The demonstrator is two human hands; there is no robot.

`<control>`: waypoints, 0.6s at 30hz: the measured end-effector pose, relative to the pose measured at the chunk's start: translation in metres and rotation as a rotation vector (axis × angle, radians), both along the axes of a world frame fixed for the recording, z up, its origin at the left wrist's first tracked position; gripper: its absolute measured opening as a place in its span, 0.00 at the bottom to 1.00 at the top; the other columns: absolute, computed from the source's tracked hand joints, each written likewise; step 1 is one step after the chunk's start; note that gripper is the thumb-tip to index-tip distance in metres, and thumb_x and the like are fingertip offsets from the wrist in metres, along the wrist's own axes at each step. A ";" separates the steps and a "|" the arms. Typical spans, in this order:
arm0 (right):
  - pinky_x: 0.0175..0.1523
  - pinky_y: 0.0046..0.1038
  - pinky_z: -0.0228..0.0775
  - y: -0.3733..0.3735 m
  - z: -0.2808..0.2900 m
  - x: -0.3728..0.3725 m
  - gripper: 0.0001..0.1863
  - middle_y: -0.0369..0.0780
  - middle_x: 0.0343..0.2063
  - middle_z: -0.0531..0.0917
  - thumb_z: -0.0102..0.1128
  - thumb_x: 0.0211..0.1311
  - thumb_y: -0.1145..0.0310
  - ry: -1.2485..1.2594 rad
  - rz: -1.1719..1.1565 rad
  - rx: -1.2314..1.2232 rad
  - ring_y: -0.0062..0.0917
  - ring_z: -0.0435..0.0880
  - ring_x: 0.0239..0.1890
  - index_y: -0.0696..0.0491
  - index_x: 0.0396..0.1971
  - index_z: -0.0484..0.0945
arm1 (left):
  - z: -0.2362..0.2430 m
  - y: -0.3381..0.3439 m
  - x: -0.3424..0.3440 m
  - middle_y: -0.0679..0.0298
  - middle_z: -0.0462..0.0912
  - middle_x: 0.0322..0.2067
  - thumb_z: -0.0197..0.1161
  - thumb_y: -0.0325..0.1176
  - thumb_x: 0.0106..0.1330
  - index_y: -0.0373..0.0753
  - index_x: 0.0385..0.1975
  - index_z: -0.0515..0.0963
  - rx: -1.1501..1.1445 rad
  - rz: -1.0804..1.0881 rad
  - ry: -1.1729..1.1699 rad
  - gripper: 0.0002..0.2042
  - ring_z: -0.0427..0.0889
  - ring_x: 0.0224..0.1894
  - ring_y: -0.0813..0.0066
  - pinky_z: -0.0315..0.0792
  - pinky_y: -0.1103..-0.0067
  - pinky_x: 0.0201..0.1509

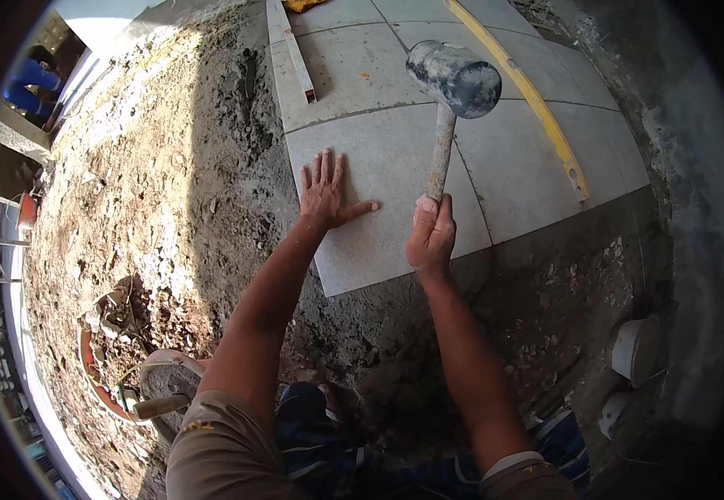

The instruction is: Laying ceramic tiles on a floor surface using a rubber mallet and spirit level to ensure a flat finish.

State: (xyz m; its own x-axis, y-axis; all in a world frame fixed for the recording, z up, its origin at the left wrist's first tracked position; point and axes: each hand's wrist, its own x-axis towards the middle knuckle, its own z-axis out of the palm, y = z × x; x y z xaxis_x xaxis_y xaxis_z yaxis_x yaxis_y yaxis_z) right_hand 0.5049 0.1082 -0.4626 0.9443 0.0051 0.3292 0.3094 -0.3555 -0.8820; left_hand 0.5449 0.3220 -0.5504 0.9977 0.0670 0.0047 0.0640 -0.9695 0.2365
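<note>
My left hand (325, 192) lies flat, fingers spread, on the left part of a large grey floor tile (395, 217) set in a bed of mortar. My right hand (430, 233) grips the wooden handle of a rubber mallet (453, 79). The mallet's dusty dark head is raised above the tile's far edge. More grey tiles (362, 71) lie laid beyond it.
A long yellow spirit level (537, 104) lies across the tiles at the right. A pale straightedge (295, 54) lies at the far left of the tiles. Loose mortar and earth (145, 192) spread to the left. A trowel and pan (157, 392) sit at lower left. White pipe ends (633, 350) stand at the right.
</note>
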 end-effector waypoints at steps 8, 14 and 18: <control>0.39 0.57 0.74 -0.010 -0.061 0.014 0.21 0.58 0.30 0.84 0.44 0.78 0.49 0.264 -0.066 -0.578 0.60 0.84 0.36 0.56 0.42 0.70 | -0.002 -0.004 0.000 0.46 0.42 0.79 0.53 0.87 0.45 0.37 0.79 0.47 -0.001 0.010 -0.021 0.69 0.37 0.82 0.49 0.31 0.50 0.81; 0.38 0.56 0.73 -0.022 -0.069 0.009 0.20 0.57 0.29 0.84 0.45 0.78 0.50 0.289 -0.029 -0.719 0.60 0.83 0.35 0.55 0.42 0.70 | -0.005 -0.003 -0.001 0.47 0.42 0.79 0.52 0.87 0.46 0.37 0.79 0.46 0.012 0.006 -0.024 0.68 0.37 0.82 0.49 0.31 0.50 0.81; 0.39 0.57 0.73 -0.022 -0.059 -0.006 0.20 0.58 0.29 0.84 0.46 0.78 0.51 0.274 -0.036 -0.633 0.60 0.83 0.35 0.55 0.41 0.71 | -0.002 0.001 -0.002 0.47 0.41 0.79 0.53 0.87 0.46 0.38 0.79 0.45 0.007 0.007 -0.008 0.68 0.36 0.82 0.49 0.30 0.51 0.81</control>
State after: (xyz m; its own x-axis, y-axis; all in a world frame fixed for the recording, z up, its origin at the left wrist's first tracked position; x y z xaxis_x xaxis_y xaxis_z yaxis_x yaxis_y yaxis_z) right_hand 0.4990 0.0863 -0.5217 0.9962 0.0843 0.0225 0.0829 -0.8340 -0.5455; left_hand 0.5427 0.3226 -0.5520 0.9972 0.0742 0.0129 0.0692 -0.9707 0.2301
